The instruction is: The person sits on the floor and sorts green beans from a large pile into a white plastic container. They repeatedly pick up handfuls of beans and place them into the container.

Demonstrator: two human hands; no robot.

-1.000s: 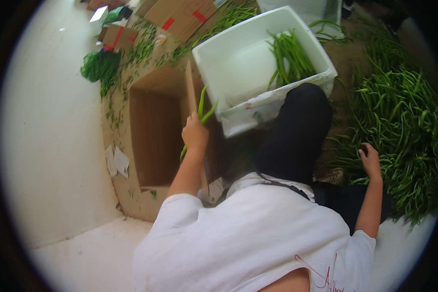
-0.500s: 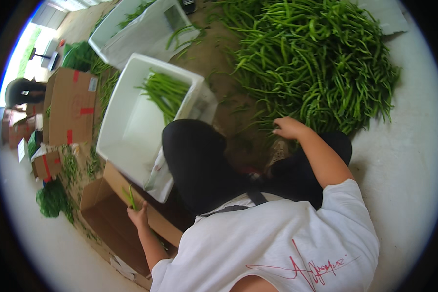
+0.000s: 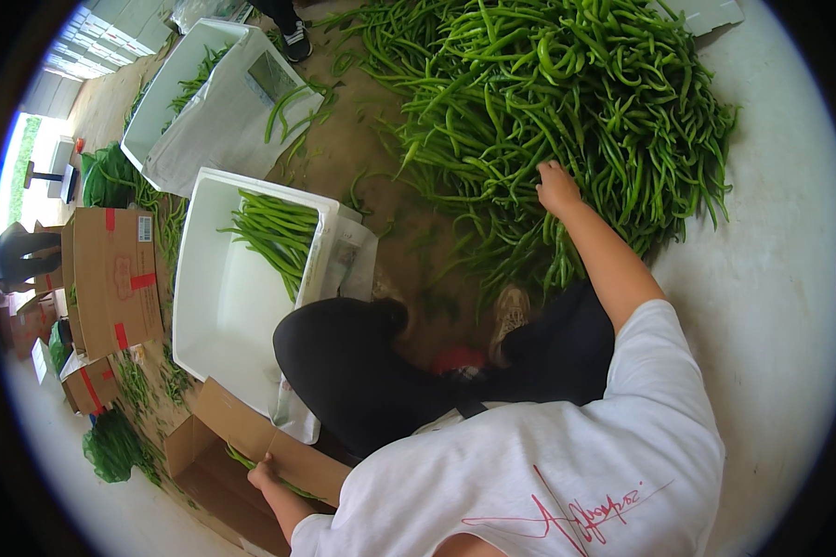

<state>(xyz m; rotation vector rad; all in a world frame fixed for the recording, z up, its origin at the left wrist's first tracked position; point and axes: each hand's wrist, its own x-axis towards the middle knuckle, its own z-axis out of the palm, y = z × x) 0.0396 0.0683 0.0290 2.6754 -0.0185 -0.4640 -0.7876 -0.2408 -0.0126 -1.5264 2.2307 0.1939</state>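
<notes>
A large heap of long green chili peppers (image 3: 567,102) spreads over the floor ahead and to the right. My right hand (image 3: 557,190) reaches onto its near slope with fingers curled in. Whether a pepper is between them I cannot make out. Low on the left, my left hand (image 3: 262,472) is closed around a few green chili peppers (image 3: 240,456), over an open cardboard box (image 3: 316,464). Ahead of that box stands a white plastic tub (image 3: 188,306). Lined-up green chili peppers (image 3: 279,237) lie in its far right part.
Farther off, a second white tub (image 3: 144,121) draped with pale sheeting holds more peppers. Taped cardboard cartons (image 3: 116,278) and green net bags (image 3: 116,446) stand to the left. Another person's shoe (image 3: 297,42) shows at the top, and a bending person (image 3: 19,260) at far left.
My right hand has moved forward from beside my knee onto the pepper heap. The left hand, with its peppers, has lowered toward the cardboard box. The view has shifted.
</notes>
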